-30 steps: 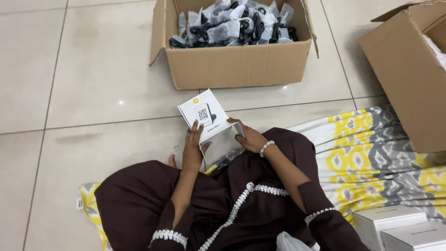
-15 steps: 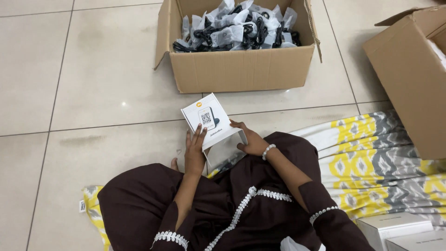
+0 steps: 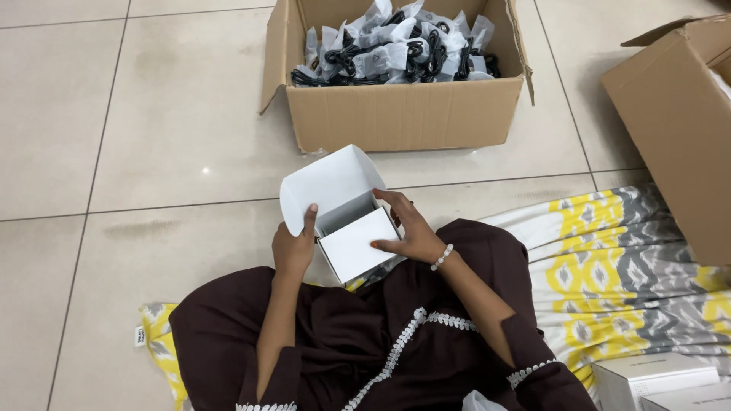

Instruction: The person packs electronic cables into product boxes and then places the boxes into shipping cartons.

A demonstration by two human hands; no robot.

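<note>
A small white box [image 3: 354,242] sits over my lap with its lid [image 3: 324,186] swung up and back. My left hand [image 3: 293,247] grips the lid's lower left edge with the thumb on its inside face. On the box's right side rests my right hand [image 3: 407,232], fingers against the body and a bead bracelet on the wrist. The inside of the box is mostly hidden by its white inner flap.
An open cardboard carton [image 3: 396,114] full of bagged black cables stands on the tile floor ahead. A second carton [image 3: 678,129] is at the right. I sit on a yellow and grey patterned mat [image 3: 609,266]. More white boxes [image 3: 655,377] lie at bottom right.
The box lid, earlier held closed with its printed face up, has been swung open and back. Both hands stay on the box.
</note>
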